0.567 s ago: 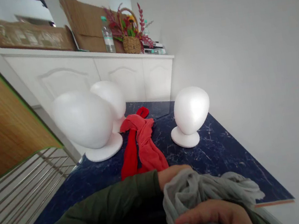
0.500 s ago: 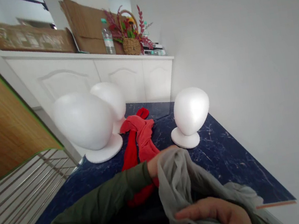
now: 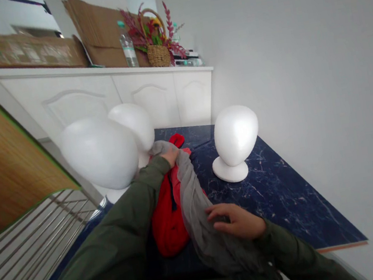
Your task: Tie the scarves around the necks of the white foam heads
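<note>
Your right hand [image 3: 237, 220] lies nearest you, fingers loosely spread and resting flat on the long grey gauzy scarf [image 3: 197, 213], which runs up the dark blue marbled tabletop [image 3: 278, 191] over the crumpled red cloth [image 3: 168, 217]. Farther out, your left hand [image 3: 170, 155] grips the scarf's far end, fingers closed around the fabric. Just beyond it stand two white foam mannequin heads [image 3: 104, 150] on the left; a third white foam head [image 3: 235, 139] stands apart on the right.
</note>
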`<state>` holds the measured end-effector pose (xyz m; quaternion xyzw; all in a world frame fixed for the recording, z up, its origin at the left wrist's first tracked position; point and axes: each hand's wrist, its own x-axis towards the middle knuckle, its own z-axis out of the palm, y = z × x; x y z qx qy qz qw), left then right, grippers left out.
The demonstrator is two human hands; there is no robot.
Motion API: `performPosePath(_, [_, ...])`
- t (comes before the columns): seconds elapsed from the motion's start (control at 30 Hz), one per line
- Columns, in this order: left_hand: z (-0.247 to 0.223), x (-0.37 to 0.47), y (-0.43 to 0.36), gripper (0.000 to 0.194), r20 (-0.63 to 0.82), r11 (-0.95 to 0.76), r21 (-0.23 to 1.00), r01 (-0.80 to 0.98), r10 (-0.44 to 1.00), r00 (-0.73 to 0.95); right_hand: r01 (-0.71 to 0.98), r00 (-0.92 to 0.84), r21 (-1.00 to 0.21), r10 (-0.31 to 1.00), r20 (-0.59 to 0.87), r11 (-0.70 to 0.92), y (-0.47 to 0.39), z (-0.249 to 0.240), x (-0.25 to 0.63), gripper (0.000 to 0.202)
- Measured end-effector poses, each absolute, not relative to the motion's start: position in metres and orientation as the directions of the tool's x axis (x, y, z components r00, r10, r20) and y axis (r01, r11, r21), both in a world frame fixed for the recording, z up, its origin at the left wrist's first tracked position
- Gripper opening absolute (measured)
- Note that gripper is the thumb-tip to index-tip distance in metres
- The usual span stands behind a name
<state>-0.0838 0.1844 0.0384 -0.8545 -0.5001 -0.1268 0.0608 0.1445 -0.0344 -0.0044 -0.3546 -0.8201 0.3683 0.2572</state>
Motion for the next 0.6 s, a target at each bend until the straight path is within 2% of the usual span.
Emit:
performPosePath(0.07, [0.016,-0.091,0.175,0.041,0.260,-0.451,0.006,0.893,0.863,0.434,0.571,-0.264,-0.726,0.923,0.280,0.383,-0.015,-0.020,0.165,0.021])
performPosePath(0.1, [0.008,-0.094,0.167,0.041,0.263,-0.442,-0.005,0.897,0.865,0.428,0.638,-0.039,-0.713,0.937,0.346,0.290,-0.004,-0.027,0.177,0.023])
performPosePath(0.13, [0.001,-0.096,0.158,0.041,0.276,-0.446,-0.014,0.895,0.858,0.432,0.671,0.171,-0.715,0.896,0.409,0.198,0.007,-0.034,0.188,0.028])
performPosePath(0.2, [-0.009,-0.098,0.136,0.041,0.327,-0.497,-0.006,0.868,0.819,0.471,0.689,0.399,-0.714,0.757,0.517,0.125,0.027,-0.044,0.205,0.045])
performPosePath(0.27, [-0.018,-0.097,0.114,0.039,0.381,-0.586,0.041,0.809,0.758,0.530,0.713,0.413,-0.682,0.689,0.596,0.163,0.044,-0.049,0.213,0.070])
performPosePath(0.33, [-0.025,-0.094,0.098,0.038,0.411,-0.671,0.118,0.732,0.704,0.579,0.727,0.353,-0.652,0.696,0.625,0.216,0.058,-0.049,0.211,0.088])
performPosePath(0.43, [-0.031,-0.090,0.087,0.036,0.417,-0.725,0.205,0.658,0.673,0.611,0.721,0.331,-0.653,0.712,0.620,0.233,0.078,-0.048,0.202,0.095])
performPosePath(0.6, [-0.027,-0.089,0.083,0.035,0.470,-0.751,0.226,0.620,0.642,0.606,0.698,0.444,-0.700,0.677,0.587,0.150,0.103,-0.051,0.200,0.095])
